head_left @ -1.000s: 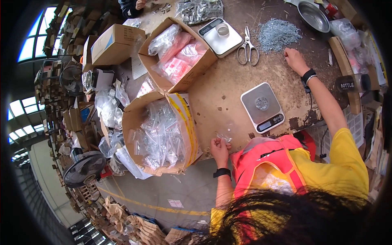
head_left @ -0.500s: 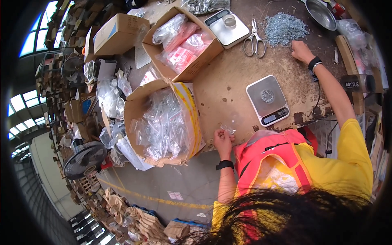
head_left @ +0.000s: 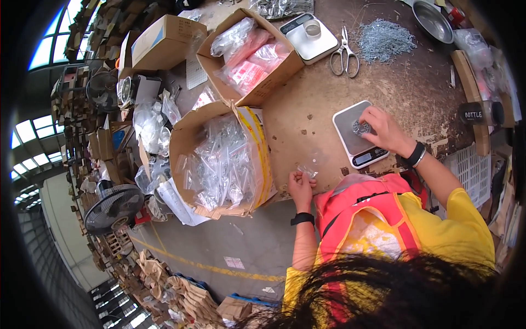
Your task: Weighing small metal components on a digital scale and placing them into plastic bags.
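Note:
My right hand [head_left: 381, 130] is over the small kitchen scale [head_left: 349, 143], its curled fingers and thumb around a little heap of small silvery metal pieces [head_left: 360, 128] on the grey weighing plate. The exact kind of piece is too small to tell. At the bench's near edge, my left hand [head_left: 301, 186] is closed in a pinch on a small clear plastic bag [head_left: 310, 171]. A larger loose pile of the metal pieces [head_left: 386, 40] lies toward the far right of the bench.
An open carton of filled clear bags [head_left: 219, 164] stands left of my left hand. Behind it is a carton with pink and clear bags [head_left: 249, 60]. Scissors [head_left: 344, 57], a second scale [head_left: 309, 44] and a metal bowl [head_left: 433, 21] lie farther back. A dark bottle [head_left: 481, 112] is at right.
My right hand has moved from beside the loose metal pile, nearer to me and leftward, onto the heap on the scale. My left hand stays with the bag.

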{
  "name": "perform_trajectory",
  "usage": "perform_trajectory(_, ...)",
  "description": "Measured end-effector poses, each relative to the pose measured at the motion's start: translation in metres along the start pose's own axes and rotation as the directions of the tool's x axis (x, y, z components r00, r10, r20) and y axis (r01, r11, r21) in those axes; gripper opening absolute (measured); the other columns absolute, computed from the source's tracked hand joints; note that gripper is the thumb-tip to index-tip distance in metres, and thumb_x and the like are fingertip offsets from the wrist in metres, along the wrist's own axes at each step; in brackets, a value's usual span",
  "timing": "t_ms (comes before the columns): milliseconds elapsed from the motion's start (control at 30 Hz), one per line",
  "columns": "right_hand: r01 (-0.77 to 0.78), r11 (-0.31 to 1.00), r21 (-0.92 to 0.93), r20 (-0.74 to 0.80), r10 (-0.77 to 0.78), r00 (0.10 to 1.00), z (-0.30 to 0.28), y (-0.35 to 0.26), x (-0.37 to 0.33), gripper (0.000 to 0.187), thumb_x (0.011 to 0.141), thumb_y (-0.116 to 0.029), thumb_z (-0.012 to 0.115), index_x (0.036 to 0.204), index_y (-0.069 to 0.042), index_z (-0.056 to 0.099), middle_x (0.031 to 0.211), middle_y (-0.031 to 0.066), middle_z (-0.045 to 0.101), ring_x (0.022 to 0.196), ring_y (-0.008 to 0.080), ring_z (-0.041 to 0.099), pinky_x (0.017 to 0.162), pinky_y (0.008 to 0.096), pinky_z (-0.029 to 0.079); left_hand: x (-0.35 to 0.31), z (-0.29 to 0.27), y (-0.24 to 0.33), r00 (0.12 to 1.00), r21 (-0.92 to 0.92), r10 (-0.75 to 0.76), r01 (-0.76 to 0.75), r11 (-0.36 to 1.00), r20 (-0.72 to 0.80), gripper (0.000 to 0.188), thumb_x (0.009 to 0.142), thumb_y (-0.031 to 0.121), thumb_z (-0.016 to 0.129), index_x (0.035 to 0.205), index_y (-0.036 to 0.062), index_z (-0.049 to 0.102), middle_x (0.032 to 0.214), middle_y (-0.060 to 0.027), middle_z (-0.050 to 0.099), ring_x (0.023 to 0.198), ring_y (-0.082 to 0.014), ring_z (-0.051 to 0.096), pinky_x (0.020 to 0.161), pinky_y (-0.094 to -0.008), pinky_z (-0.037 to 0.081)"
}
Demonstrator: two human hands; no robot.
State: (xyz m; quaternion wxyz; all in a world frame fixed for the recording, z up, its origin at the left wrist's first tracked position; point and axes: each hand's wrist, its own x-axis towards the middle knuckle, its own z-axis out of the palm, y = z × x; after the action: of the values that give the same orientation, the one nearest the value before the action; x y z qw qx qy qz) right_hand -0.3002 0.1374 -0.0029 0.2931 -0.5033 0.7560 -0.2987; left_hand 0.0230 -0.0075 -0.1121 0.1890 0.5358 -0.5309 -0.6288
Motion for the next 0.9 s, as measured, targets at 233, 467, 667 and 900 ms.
perform_trajectory(233, 0.132, 0.978, -0.161, -0.23, -0.167, 0.959, 0.038, 0.013, -0.004, 0.074, 0.069, -0.004, 0.081, 0.135, -0.003, 0.048, 0.127, 0.0184, 0.052, 0.122, 0.0395, 0.05, 0.108, 0.0465, 0.042, -0.009, 0.003, 0.025, 0.997, 0.003, -0.062, 0.062, 0.998, -0.038, 0.01, 0.102, 0.007, 0.056, 0.105, 0.0012, 0.049, 0.087, -0.0105, 0.063, 0.059, -0.0166, 0.067, 0.05, -0.0274, 0.055)
perform_trajectory(467, 0.093, 0.991, -0.097, -0.295, -0.118, 0.948, 0.037, 0.015, -0.013, 0.073, 0.071, -0.007, 0.082, 0.136, -0.003, 0.048, 0.128, 0.019, 0.053, 0.123, 0.0393, 0.05, 0.109, 0.0461, 0.041, -0.033, 0.005, 0.075, 0.988, 0.152, 0.094, -0.075, 0.986, -0.124, 0.01, 0.103, 0.009, 0.055, 0.108, 0.0002, 0.052, 0.085, -0.0087, 0.064, 0.065, -0.0139, 0.068, 0.052, -0.0257, 0.053)
perform_trajectory(667, -0.006, 0.999, -0.033, -0.427, -0.009, 0.904, 0.001, 0.015, -0.032, 0.066, 0.076, -0.009, 0.08, 0.135, -0.001, 0.051, 0.124, 0.0185, 0.058, 0.118, 0.0348, 0.057, 0.104, 0.0429, 0.045, -0.043, 0.006, 0.1, 0.967, 0.172, 0.213, -0.188, 0.967, -0.14, 0.011, 0.103, 0.01, 0.058, 0.105, 0.0001, 0.054, 0.081, -0.0067, 0.065, 0.066, -0.0103, 0.065, 0.056, -0.0237, 0.052)
perform_trajectory(900, -0.127, 0.988, 0.086, -0.45, 0.152, 0.88, -0.007, 0.024, -0.052, 0.057, 0.081, -0.005, 0.075, 0.133, -0.002, 0.052, 0.12, 0.0167, 0.06, 0.112, 0.0315, 0.061, 0.1, 0.0406, 0.047, -0.038, 0.013, 0.1, 0.937, 0.226, 0.335, -0.307, 0.925, -0.101, 0.013, 0.101, 0.011, 0.063, 0.1, 0.0002, 0.056, 0.079, -0.0042, 0.062, 0.066, -0.0094, 0.064, 0.054, -0.0228, 0.053)
